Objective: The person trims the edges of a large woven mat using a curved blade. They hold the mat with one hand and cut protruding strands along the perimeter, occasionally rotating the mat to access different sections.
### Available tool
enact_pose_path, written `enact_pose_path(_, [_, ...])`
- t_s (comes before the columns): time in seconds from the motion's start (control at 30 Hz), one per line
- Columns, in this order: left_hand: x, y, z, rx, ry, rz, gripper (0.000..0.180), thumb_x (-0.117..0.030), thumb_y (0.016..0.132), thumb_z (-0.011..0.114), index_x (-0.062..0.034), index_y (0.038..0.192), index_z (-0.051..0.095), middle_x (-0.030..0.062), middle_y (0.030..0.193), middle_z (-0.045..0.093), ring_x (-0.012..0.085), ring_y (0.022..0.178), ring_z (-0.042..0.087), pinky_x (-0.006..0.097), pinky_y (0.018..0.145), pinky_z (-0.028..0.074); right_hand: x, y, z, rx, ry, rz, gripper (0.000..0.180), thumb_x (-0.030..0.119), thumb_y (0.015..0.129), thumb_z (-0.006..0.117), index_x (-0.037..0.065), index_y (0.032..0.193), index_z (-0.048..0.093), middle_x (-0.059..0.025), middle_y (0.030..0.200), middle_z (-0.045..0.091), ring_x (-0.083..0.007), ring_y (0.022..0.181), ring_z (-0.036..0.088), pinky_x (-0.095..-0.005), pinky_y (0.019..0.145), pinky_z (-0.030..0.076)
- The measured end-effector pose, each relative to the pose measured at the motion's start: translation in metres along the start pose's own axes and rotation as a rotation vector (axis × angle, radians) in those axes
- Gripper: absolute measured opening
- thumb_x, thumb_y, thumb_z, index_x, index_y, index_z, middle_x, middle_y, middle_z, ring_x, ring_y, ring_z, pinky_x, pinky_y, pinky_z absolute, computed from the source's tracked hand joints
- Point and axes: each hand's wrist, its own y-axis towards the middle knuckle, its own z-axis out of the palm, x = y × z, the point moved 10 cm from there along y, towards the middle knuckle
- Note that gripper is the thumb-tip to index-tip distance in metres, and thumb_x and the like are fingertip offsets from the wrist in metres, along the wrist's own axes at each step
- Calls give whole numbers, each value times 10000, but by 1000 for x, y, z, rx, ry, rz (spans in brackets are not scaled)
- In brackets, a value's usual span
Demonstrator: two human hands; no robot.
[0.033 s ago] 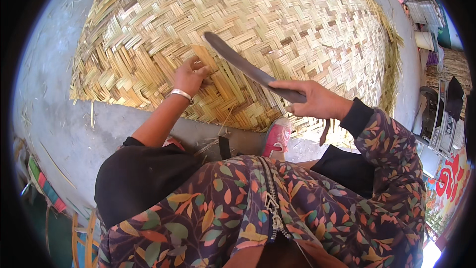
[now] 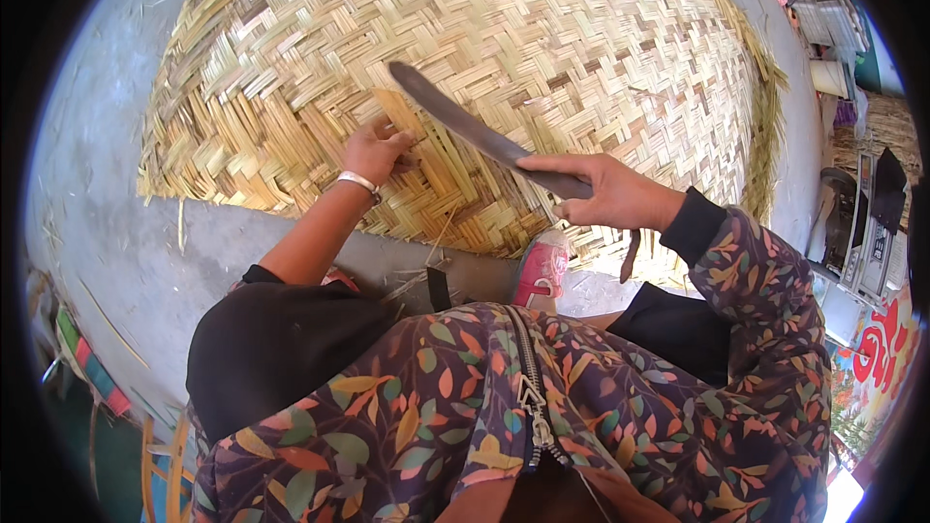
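Note:
A large mat (image 2: 542, 58) woven from flat pale strips spreads across the floor in front of me. My left hand (image 2: 378, 150), with a silvery bracelet at the wrist, is closed at the mat's near part, its fingertips on a wider tan strip (image 2: 395, 105). Partly hidden by the fingers, that strip runs under or along the hand. In my right hand (image 2: 615, 192) I grip a long, dark, slightly curved machete (image 2: 460, 121). Its blade points up and left above the weave, apart from it. A brown strap (image 2: 631, 257) hangs below this hand.
Loose strip ends fringe the mat's right edge (image 2: 765, 155). My pink and white shoe (image 2: 542, 271) is at its near edge. Grey concrete floor (image 2: 97, 165) surrounds it, with thin scraps. Piled household things (image 2: 862, 203) line the right side; a wooden frame (image 2: 167, 465) stands lower left.
The machete and my right hand have shifted slightly to the left. My left hand stays at about the same place on the mat, its fingers barely moved.

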Motion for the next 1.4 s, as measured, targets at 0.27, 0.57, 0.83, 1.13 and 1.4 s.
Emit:
enact_pose_path(0.27, [35, -7, 16, 29, -63, -208, 201, -240, 905, 677, -46, 914, 627, 47, 724, 671, 160, 568, 670, 292, 437, 504, -50, 23, 33, 104, 252, 164, 592, 88, 824, 609, 119, 1407, 509, 26, 868, 576, -46, 665, 499, -224, 568, 401])
enact_pose_path(0.57, [35, -24, 6, 32, -176, -141, 241, -283, 896, 711, -69, 869, 604, 32, 729, 640, 141, 572, 668, 252, 489, 513, -50, 42, 31, 105, -247, 105, 604, 203, 775, 652, 56, 1353, 553, -45, 828, 652, -144, 701, 590, -286, 663, 474])
enact_pose_path(0.83, [17, -20, 0, 7, -373, -117, 309, -375, 900, 698, -76, 941, 628, 19, 746, 646, 129, 610, 664, 248, 490, 519, -41, 54, 28, 68, -199, 50, 636, 223, 756, 683, 52, 1353, 546, -144, 837, 668, -194, 735, 639, -309, 701, 495])
enact_pose_path(1.13, [23, -6, -4, -25, -368, -174, 327, -392, 895, 697, -72, 875, 634, 26, 691, 615, 115, 525, 599, 256, 434, 469, -49, 84, 57, -162, -433, 9, 660, 280, 775, 631, 149, 1405, 483, -176, 841, 676, -328, 777, 663, -422, 715, 517])
enact_pose_path(1.4, [35, -22, 19, 138, -514, -465, 192, -257, 882, 707, -129, 781, 606, -21, 621, 585, 78, 424, 459, 240, 391, 350, -52, 101, 57, -159, -627, 23, 691, 301, 773, 629, 235, 1434, 440, -178, 809, 670, -354, 770, 662, -461, 703, 523])
